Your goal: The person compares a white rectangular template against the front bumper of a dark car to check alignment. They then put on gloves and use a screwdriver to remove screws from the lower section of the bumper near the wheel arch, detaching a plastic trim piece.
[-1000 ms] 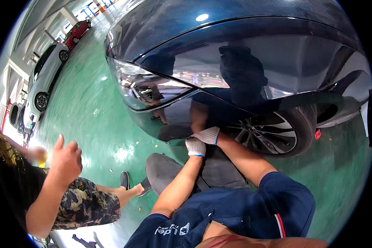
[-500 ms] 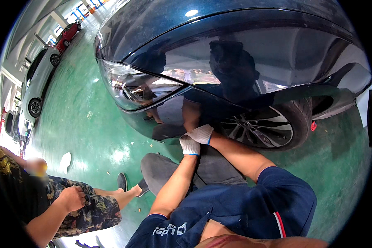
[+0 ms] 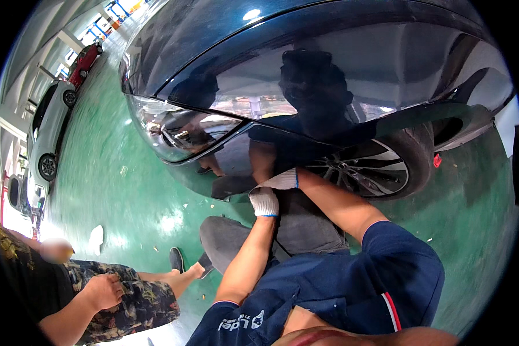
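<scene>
Both of my hands wear white knitted gloves and meet at the lower edge of a dark blue car's front bumper, just ahead of the wheel arch. My left hand is bent over, its fingers hidden beyond the glove's back. Against it lies my right hand, reaching across from the right, its fingers also out of sight. Whether either hand holds anything is hidden. The front wheel, with a dark, bright-edged spoked rim, is right beside my right forearm. Above the bumper sits the headlight.
Another person in patterned shorts stands close on my left. A white scrap lies on the green floor near them. A small red object is behind the wheel. A silver car and a red car stand far left.
The view has shifted slightly, so the car sits a little further left. My right hand looks flatter and has risen slightly over the left. Both hands stay at the bumper edge.
</scene>
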Available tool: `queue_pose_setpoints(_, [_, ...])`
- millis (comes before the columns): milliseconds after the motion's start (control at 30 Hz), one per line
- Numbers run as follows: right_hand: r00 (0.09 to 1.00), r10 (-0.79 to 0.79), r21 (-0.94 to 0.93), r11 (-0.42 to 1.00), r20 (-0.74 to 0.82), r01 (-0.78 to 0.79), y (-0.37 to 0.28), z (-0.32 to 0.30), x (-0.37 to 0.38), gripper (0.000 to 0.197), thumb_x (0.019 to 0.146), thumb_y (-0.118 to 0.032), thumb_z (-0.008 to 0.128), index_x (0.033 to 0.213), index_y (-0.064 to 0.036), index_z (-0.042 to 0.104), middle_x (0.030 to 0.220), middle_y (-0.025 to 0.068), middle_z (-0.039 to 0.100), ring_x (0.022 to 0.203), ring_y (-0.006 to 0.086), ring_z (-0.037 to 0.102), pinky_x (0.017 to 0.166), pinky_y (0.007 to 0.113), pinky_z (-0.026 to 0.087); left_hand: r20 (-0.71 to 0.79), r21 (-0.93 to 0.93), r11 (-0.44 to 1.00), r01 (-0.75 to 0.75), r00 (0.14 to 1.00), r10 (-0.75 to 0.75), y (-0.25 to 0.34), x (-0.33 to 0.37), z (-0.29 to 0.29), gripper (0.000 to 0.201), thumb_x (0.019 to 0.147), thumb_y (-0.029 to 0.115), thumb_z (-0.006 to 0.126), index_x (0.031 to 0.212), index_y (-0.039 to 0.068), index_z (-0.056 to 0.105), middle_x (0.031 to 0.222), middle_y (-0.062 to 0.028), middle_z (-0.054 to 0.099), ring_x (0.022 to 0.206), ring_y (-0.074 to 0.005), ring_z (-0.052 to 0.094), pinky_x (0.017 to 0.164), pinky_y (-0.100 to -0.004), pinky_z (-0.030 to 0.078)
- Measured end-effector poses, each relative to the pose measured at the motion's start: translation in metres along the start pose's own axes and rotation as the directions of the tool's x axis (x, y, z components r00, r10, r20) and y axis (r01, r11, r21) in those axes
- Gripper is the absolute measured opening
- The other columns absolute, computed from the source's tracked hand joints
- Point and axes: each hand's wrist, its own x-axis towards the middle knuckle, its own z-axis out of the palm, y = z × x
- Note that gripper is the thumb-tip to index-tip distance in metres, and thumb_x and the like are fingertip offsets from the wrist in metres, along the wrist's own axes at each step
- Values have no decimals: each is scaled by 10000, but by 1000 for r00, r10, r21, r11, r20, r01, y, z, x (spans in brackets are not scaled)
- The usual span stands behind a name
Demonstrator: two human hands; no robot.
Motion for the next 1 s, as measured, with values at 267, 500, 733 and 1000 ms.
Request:
queue_pose_setpoints(267, [970, 180, -274, 936, -166, -220, -46, -2, -12, 321, 989, -395, 523, 1148, -257, 766, 1060, 73, 759, 916, 310, 739, 792, 485, 568, 80, 81, 997, 20, 996, -26, 2, 2, 2, 216, 910, 238, 601, 747, 121, 683, 726, -105, 694, 674, -300, 689, 591, -438, 504])
queue_pose_setpoints(500, [912, 339, -210, 898, -230, -387, -70, 6, -10, 303, 934, -408, 576, 905, -201, 796, 975, 83, 752, 864, 322, 713, 754, 467, 551, 32, -83, 996, 33, 999, -30, 0, 1, 3, 280, 953, 329, 576, 800, 135, 708, 777, -92, 717, 711, -286, 703, 617, -429, 516])
queue_pose_setpoints(733, [961, 251, -45, 965, -112, -258, -63, -20, -18, 317, 970, -371, 550, 1004, -166, 789, 1038, 142, 747, 932, 352, 715, 839, 471, 547, -2, -132, 991, 31, 999, -32, -6, -6, 10, 201, 908, 244, 616, 804, 96, 703, 794, -129, 708, 738, -322, 688, 658, -458, 516])
queue_pose_setpoints(1000, [920, 338, -9, 938, -199, -347, -58, -16, -14, 306, 961, -382, 588, 1035, -157, 782, 1023, 142, 746, 921, 361, 708, 804, 469, 547, 79, -695, 662, 280, 945, -317, -15, -9, 44, 182, 892, 174, 607, 767, 81, 700, 755, -140, 697, 728, -334, 697, 652, -442, 529])
